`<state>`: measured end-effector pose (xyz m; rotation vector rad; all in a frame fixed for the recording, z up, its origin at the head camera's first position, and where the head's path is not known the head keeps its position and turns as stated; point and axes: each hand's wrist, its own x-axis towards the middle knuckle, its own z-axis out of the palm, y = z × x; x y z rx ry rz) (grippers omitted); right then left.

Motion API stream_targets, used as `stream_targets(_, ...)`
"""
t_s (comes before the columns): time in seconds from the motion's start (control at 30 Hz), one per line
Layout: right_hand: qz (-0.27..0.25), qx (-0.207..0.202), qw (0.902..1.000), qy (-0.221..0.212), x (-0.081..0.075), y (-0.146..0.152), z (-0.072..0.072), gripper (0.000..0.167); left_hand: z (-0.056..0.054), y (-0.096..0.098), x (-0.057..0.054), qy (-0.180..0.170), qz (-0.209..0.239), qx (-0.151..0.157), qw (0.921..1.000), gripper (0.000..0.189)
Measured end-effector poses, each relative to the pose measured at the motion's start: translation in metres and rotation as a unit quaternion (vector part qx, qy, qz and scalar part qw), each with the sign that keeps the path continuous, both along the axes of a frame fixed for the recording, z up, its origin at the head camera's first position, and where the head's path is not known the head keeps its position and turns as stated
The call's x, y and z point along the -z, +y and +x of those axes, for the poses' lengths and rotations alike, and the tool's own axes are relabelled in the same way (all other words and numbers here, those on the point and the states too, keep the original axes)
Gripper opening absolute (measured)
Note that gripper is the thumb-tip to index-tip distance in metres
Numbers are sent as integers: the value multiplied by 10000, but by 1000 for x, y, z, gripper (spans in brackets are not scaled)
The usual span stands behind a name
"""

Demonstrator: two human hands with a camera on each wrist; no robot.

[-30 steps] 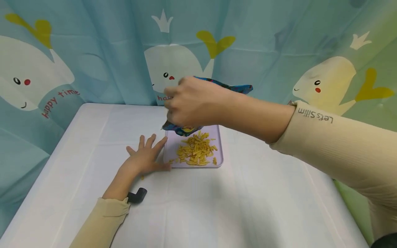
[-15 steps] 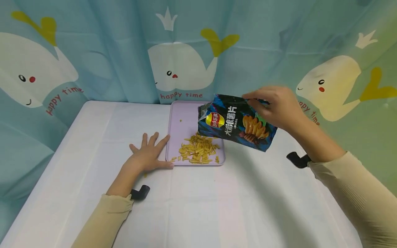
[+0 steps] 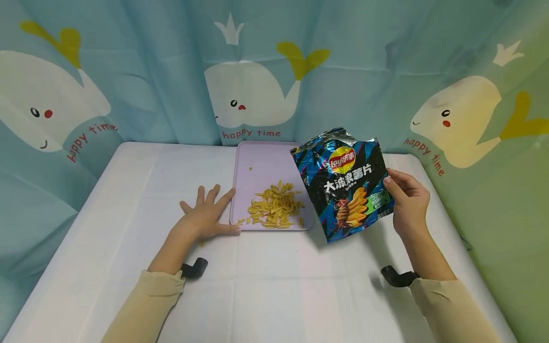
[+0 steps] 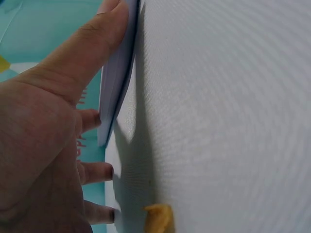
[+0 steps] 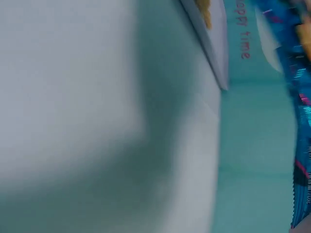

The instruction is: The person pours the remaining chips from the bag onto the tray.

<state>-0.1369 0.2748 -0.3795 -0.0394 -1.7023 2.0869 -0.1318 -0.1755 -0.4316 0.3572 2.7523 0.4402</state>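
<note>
My right hand (image 3: pixel 409 205) pinches the right edge of a blue and black potato chip bag (image 3: pixel 343 186), thumb on its printed front. The bag is upright with a slight tilt, its torn top uppermost, and overlaps the tray's right side in the head view. A pale purple tray (image 3: pixel 257 159) lies on the table, with a heap of yellow ridged chips (image 3: pixel 276 205) toward its near side. Fingers spread, my left hand (image 3: pixel 201 219) rests at the tray's left edge, thumb along the near corner. In the right wrist view only the bag's blue edge (image 5: pixel 300 107) shows.
A stray chip piece (image 4: pixel 159 219) lies on the white tablecloth (image 3: pixel 266 295) beside my left hand. A small crumb (image 3: pixel 250 168) sits in the tray's far part. Behind the table hangs a whale-print curtain (image 3: pixel 171 71).
My right hand has carried the bag from over the tray to the right and turned it from tipped, mouth toward the tray, to upright. The left hand has stayed at the tray's edge.
</note>
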Motion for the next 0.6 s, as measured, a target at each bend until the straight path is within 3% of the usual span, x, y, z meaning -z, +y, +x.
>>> stream_targets(0.1,-1079,272,9921,-573,18,-2,9,16,-1,0,-1,-20,-4,24,10000,113)
stream_targets(0.23,-2247,173,9674,-1156,37,-2,16,14,0,1,0,-20,-7,16,10000,113)
stream_targets(0.4,-2631,220,9476,-1798,52,0,18,12,-1,1,0,-14,-29,24,10000,112)
stream_targets(0.6,-2625,314,9403,-2144,56,5,14,19,-2,1,2,-9,-54,47,10000,113)
